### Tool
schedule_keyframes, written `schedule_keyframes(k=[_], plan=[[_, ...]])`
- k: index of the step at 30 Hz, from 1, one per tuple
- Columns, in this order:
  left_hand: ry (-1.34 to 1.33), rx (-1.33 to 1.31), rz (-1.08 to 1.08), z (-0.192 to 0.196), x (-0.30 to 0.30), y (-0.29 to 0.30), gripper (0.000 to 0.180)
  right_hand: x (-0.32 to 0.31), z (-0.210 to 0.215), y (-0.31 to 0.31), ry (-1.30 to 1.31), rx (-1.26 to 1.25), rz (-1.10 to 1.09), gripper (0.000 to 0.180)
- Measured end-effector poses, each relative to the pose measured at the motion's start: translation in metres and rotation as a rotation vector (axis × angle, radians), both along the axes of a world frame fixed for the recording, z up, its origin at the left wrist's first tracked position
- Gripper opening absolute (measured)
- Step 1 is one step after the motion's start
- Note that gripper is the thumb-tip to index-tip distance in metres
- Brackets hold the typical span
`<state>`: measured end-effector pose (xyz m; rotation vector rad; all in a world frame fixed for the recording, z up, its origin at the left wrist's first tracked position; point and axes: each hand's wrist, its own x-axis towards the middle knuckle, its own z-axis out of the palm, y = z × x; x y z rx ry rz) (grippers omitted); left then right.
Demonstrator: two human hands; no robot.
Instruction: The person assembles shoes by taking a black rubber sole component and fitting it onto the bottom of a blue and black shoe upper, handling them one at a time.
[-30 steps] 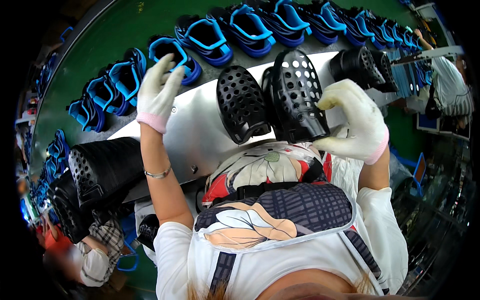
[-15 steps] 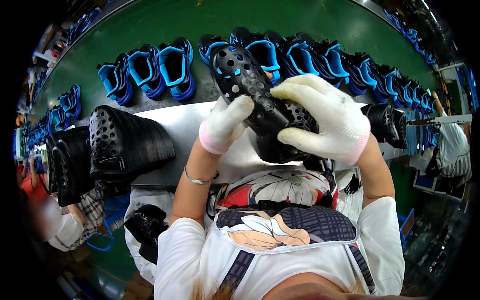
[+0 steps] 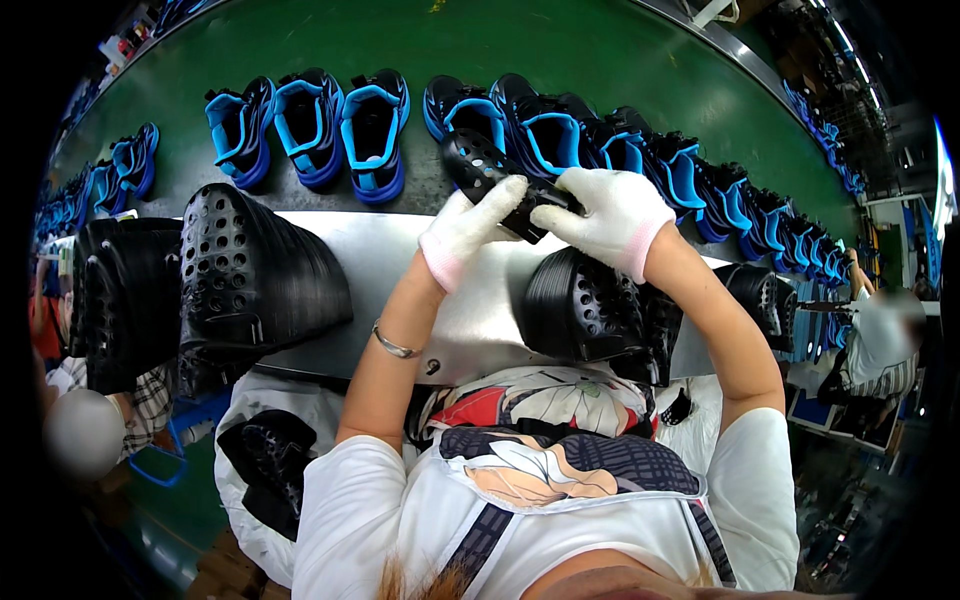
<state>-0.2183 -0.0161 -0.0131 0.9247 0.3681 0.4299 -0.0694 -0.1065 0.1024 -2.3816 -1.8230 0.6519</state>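
A black perforated rubber shoe upper (image 3: 490, 178) is gripped between both white-gloved hands above the far edge of the grey metal worktop (image 3: 400, 270), just before the row of blue-and-black shoes (image 3: 520, 135). It could be dropped onto that row if the grip slackened. The left hand (image 3: 468, 228) and right hand (image 3: 603, 215) are raised, fingers closed on it, forearms stretched forward.

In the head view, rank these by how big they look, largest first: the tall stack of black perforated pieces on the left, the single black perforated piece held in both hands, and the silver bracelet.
1. Stack of black perforated pieces
2. Held black perforated piece
3. Silver bracelet
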Motion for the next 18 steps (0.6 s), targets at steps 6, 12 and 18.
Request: schedule_keyframes(k=[6,12,18], plan=[[0.356,0.118,0.072,0.009,-0.009,0.011,0.049,0.009,0.008,0.028,0.072,-0.051,-0.085,0.051],[0.474,1.001,0.430,-0.024,-0.007,0.013,0.042,0.025,0.023,0.065,-0.124,-0.243,0.060,0.056],[0.598,1.157,0.369,-0.039,0.014,0.017,0.037,0.027,0.004,0.120,-0.256,-0.284,0.107,0.052]])
